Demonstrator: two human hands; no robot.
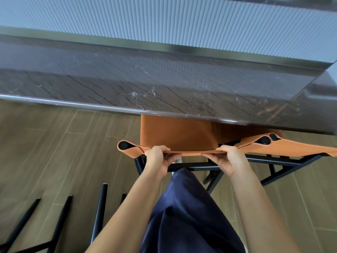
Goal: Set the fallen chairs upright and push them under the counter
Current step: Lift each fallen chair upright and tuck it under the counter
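You have both hands on the top rim of the orange leather chair with the black metal frame (175, 134), at the centre of the frame. Your left hand (157, 157) and right hand (230, 159) each curl their fingers over the backrest's edge and grip it. They are set apart toward either end, likely so that a push goes in straight instead of swinging the chair round.

The chair stands upright, its seat partly beneath the near lip of the dark veined stone counter (164, 79) that fills the upper half. From that, you look to be in the pushing step for this chair, with some way to go.

At the right edge a second orange leather chair (300, 147) sits just beside it, the backrest corners very close; mind they don't snag.

At lower left, thin black chair legs (99, 207) jut up from the wood-plank floor (45, 143). That is probably a fallen chair, not yet righted.
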